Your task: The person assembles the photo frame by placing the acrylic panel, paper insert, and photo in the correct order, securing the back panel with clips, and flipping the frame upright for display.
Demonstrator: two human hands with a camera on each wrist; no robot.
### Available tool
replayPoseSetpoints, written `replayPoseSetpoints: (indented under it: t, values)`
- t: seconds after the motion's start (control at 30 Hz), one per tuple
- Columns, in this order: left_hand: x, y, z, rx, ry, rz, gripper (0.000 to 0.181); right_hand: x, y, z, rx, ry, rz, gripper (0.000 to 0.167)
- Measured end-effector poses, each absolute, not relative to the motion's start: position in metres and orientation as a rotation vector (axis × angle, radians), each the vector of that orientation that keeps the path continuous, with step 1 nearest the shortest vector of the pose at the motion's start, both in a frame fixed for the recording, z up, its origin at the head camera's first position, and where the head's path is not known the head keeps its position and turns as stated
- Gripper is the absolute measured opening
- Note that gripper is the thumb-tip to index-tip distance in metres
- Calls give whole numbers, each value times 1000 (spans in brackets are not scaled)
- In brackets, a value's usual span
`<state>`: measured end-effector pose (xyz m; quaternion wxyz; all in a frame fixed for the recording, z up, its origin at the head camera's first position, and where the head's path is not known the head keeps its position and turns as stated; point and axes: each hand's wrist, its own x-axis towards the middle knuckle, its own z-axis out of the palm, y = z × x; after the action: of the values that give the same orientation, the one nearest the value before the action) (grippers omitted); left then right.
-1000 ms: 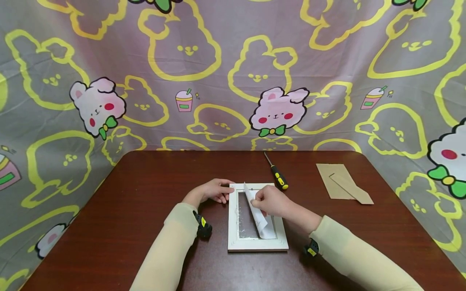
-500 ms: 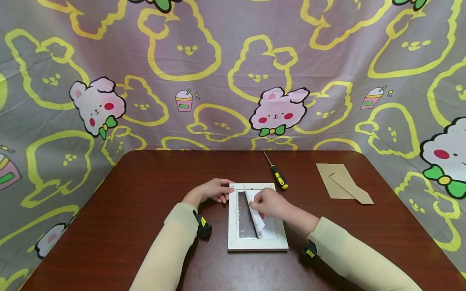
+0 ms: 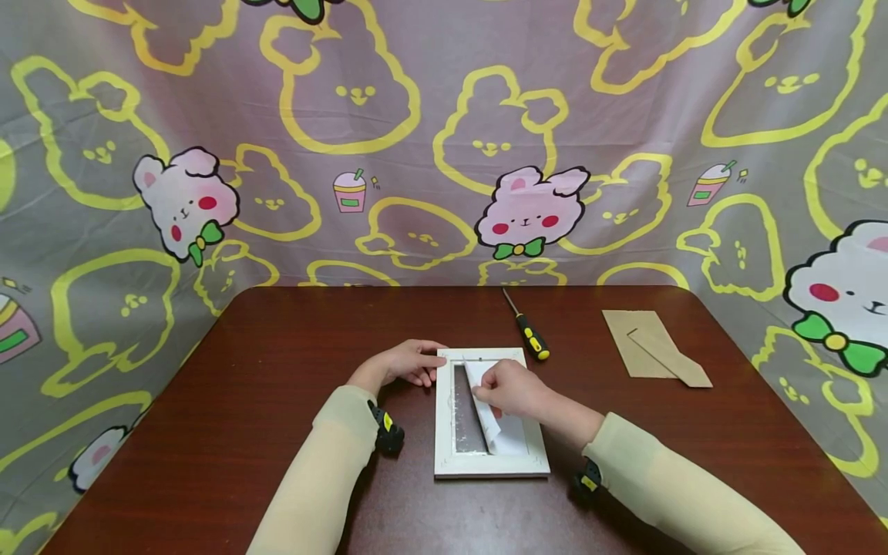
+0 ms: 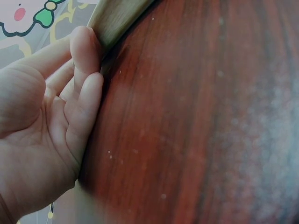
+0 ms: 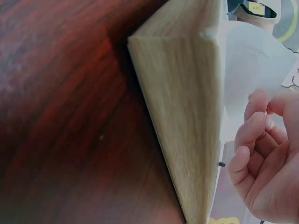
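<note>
A white rectangular frame (image 3: 486,465) lies on the table. My left hand (image 3: 411,362) holds its far left corner, thumb on top; in the left wrist view that hand (image 4: 56,98) has its fingertips against the wooden edge (image 4: 117,21). My right hand (image 3: 516,388) pinches the raised left edge of a white sheet (image 3: 512,436), which curls over the right part of the opening. The grey pane (image 3: 469,430) shows on the left. In the right wrist view the sheet (image 5: 250,51) stands beyond the frame's wooden side (image 5: 184,93), by the right hand (image 5: 268,158).
A black and yellow screwdriver (image 3: 532,339) lies just behind the frame, to the right. Farther right, a brown board (image 3: 641,347) with an angled strip (image 3: 669,359) rests on the brown table (image 3: 277,347). A patterned cloth (image 3: 409,139) hangs behind.
My right hand has shifted slightly left and down with the sheet's edge, and the sheet's curl has moved slightly left. The left hand and frame have stayed put.
</note>
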<state>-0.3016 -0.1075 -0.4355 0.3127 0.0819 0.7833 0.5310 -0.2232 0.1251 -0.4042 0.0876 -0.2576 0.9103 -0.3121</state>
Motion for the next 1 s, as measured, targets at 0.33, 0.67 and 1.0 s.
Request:
replayPoseSetpoints:
  t: [0.33, 0.67, 1.0]
  values:
    - [-301, -108, -434, 225, 2068, 1402, 47, -222, 121, -403, -747, 2705, -912, 42]
    - [-301, -107, -435, 223, 2064, 1414, 45, -221, 112, -406, -719, 2721, -801, 43]
    - [-302, -107, -436, 218, 2058, 1419, 44, -221, 105, -409, -703, 2767, -695, 41]
